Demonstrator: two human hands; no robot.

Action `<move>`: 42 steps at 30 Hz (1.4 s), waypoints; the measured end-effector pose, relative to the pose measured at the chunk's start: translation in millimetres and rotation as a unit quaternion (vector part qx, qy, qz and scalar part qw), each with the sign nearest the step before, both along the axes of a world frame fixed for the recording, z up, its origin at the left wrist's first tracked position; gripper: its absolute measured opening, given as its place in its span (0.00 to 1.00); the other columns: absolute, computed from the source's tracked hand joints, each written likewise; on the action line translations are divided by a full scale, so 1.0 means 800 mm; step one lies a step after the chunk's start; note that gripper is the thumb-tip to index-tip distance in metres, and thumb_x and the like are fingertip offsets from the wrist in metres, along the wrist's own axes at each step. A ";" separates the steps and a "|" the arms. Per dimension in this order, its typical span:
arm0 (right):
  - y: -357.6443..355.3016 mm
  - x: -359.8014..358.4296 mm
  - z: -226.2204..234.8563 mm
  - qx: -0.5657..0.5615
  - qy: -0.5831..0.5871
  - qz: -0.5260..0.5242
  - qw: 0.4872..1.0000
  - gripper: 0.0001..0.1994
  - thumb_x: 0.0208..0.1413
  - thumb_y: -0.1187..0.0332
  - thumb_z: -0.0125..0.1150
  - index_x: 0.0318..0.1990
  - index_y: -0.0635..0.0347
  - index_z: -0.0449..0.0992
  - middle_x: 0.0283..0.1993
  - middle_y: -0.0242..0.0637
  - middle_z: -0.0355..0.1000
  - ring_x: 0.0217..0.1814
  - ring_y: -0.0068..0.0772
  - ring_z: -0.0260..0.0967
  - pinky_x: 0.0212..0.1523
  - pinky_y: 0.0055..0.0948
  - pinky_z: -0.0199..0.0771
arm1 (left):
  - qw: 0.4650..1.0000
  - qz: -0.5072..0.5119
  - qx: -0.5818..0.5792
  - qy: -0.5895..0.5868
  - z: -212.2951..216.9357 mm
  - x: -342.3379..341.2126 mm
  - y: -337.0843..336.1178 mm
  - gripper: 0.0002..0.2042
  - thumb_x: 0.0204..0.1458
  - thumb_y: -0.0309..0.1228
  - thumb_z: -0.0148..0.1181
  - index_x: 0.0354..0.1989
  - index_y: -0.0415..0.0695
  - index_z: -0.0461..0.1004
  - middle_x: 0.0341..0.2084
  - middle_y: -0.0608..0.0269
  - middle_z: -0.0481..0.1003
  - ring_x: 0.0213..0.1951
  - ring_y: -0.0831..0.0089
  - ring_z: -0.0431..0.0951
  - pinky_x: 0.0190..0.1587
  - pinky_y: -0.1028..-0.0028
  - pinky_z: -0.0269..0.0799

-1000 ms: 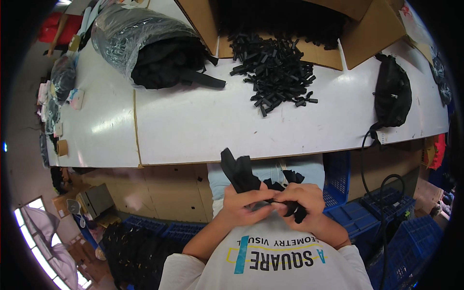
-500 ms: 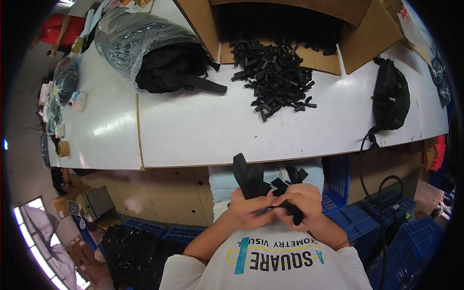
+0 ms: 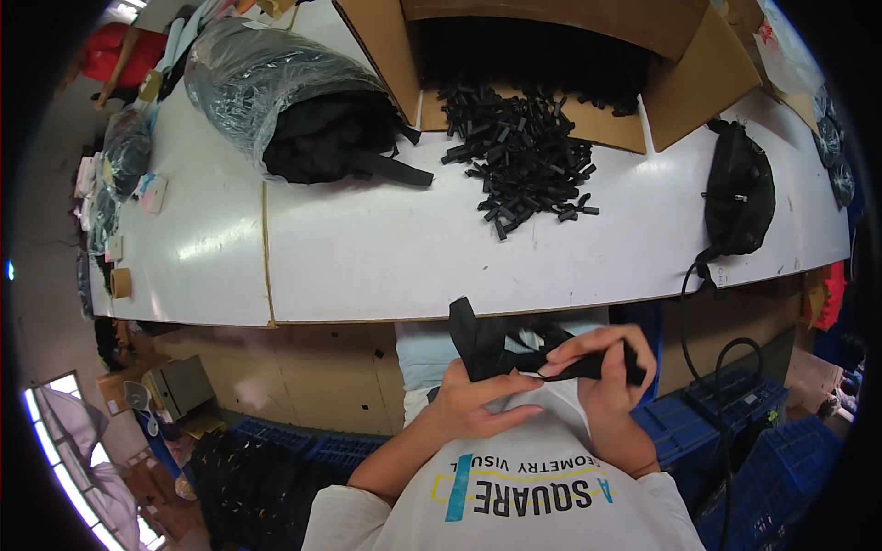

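Observation:
In front of my shirt, just below the table's near edge, I hold a black fabric strap (image 3: pixel 473 342) with both hands. My left hand (image 3: pixel 473 401) keeps it between thumb side and fingers, and a wide flat end sticks up above that hand. My right hand (image 3: pixel 617 372) is curled round another stretch of the strap, its fingers bent over the dark cloth. The middle of the strap runs between the two hands, partly folded. Whether a small part is fixed on it, the fingers hide.
On the white table (image 3: pixel 367 266) lies a heap of small black plastic pieces (image 3: pixel 528 170), spilling from a cardboard box (image 3: pixel 684 101). A clear plastic bag (image 3: pixel 248 83) of black straps lies left, a black pouch (image 3: pixel 740 188) right. Blue crates (image 3: pixel 749 468) stand low at right.
My right hand has moved up and right, away from my left, and its fingers have lifted round the strap. The strap now stretches between the hands. My left fingers have straightened somewhat.

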State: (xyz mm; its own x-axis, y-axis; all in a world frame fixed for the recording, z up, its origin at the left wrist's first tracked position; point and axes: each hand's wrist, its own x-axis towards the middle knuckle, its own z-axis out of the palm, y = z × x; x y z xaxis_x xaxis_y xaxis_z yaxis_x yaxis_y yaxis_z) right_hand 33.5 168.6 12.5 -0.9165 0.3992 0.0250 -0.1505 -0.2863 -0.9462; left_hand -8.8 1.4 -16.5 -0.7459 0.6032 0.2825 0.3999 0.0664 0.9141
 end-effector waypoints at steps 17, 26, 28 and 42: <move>0.034 -0.031 -0.026 0.043 -0.173 0.304 0.936 0.08 0.40 0.69 0.66 0.23 0.64 0.74 0.22 0.33 0.71 0.26 0.21 0.67 0.28 0.19 0.64 | 0.968 -0.237 -0.015 -0.078 0.002 0.011 0.002 0.07 0.44 0.36 0.64 0.29 0.48 0.76 0.17 0.63 0.70 0.16 0.64 0.70 0.20 0.70 0.66; 0.037 -0.028 -0.007 0.189 -0.089 0.186 0.960 0.07 0.39 0.75 0.70 0.21 0.64 0.74 0.15 0.31 0.69 0.16 0.15 0.63 0.18 0.16 0.59 | 0.970 -0.218 -0.093 -0.050 0.008 0.003 0.002 0.06 0.45 0.34 0.64 0.30 0.50 0.76 0.23 0.62 0.71 0.17 0.65 0.70 0.20 0.72 0.65; 0.033 -0.029 -0.006 0.201 -0.092 0.148 0.964 0.07 0.36 0.76 0.70 0.20 0.64 0.74 0.15 0.31 0.69 0.16 0.16 0.63 0.19 0.16 0.58 | 0.973 -0.207 -0.074 -0.066 0.008 0.000 0.002 0.06 0.45 0.34 0.64 0.31 0.51 0.76 0.23 0.62 0.71 0.17 0.66 0.70 0.20 0.72 0.65; 0.031 -0.030 -0.013 0.225 -0.058 0.057 0.971 0.07 0.42 0.75 0.69 0.22 0.64 0.75 0.15 0.31 0.70 0.16 0.15 0.64 0.18 0.15 0.60 | 0.970 -0.184 -0.040 -0.157 0.009 -0.003 0.005 0.05 0.47 0.29 0.61 0.34 0.47 0.77 0.24 0.59 0.70 0.19 0.66 0.72 0.22 0.71 0.66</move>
